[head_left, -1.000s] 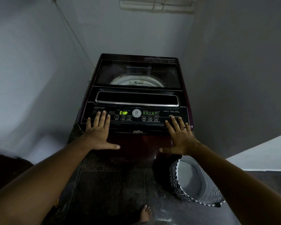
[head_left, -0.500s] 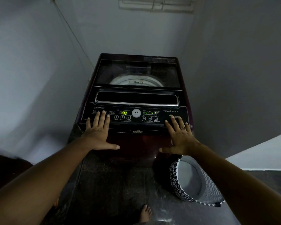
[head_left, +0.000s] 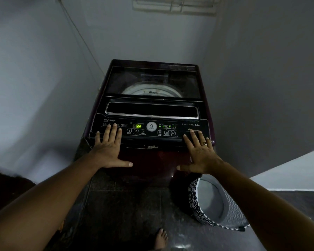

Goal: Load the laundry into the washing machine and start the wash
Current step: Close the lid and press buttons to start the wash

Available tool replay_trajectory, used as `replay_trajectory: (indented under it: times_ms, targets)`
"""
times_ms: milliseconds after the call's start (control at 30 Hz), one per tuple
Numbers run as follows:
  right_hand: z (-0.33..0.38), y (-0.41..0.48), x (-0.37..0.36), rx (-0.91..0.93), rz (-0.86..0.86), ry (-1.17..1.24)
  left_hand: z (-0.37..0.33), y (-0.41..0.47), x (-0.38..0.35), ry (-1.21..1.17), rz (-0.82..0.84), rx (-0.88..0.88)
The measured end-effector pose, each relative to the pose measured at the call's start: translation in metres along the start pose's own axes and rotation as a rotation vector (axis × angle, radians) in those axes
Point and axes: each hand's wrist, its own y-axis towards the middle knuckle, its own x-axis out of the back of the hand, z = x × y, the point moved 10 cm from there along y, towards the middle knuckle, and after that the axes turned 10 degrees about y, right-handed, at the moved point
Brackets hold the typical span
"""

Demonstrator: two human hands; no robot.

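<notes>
Standing in a narrow corner between two pale walls, the washing machine (head_left: 150, 113) has its glass lid (head_left: 152, 81) shut, and the white drum rim shows through it; the laundry itself cannot be made out through the dark glass. On the control panel (head_left: 187, 127) the green display (head_left: 138, 126) reads 32 and small green lamps glow to its right, so the wash looks started or at its last setting. Both hands lie flat and spread, grasping nothing: the left hand (head_left: 110, 151) at the panel's left front edge, the right hand (head_left: 200, 153), wearing a ring, at the right front edge. Beside the machine on the dark tiled floor stands a zigzag-patterned laundry basket (head_left: 230, 205), seemingly emptied. Next, judging by this, comes only checking that the cycle runs, or pressing Start/Pause button 3 (head_left: 142, 131).
</notes>
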Motion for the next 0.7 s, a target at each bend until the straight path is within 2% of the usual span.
replay_trajectory:
  times_ms: [700]
  targets:
    - [0.0018, -0.0009, 0.0000, 0.006, 0.010, 0.001, -0.0001, 0.0003, -0.0009, -0.006, -0.007, -0.004]
